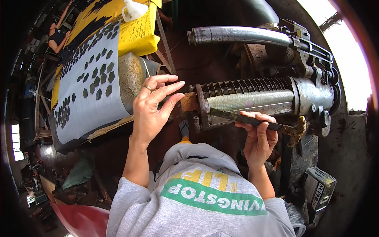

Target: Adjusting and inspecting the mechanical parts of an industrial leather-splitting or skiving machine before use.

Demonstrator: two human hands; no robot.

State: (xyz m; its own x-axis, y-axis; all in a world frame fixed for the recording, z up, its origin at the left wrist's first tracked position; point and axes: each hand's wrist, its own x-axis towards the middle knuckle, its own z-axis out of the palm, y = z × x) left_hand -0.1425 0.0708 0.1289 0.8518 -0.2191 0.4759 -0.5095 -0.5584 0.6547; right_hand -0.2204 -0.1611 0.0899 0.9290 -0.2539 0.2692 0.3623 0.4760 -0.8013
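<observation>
My right hand grips a dark, flat stick-like tool, thumb below and fingers above. A crusted yellow-brown clump sits on the tool's right end; the other end points left across the front of the machine. Raised at the machine's left end, my left hand has its thumb and fingers apart, with nothing visible between them. Close by its thumb tip is a small brown block at the machine's end; I cannot tell whether they touch. The machine has a ribbed roller above a mesh-textured metal surface.
A curved metal arm extends behind the roller. On the left, a table bears a grey sheet with several dark angular pieces, a yellow cover and a white funnel-like container. A person is beyond. A tin stands lower right.
</observation>
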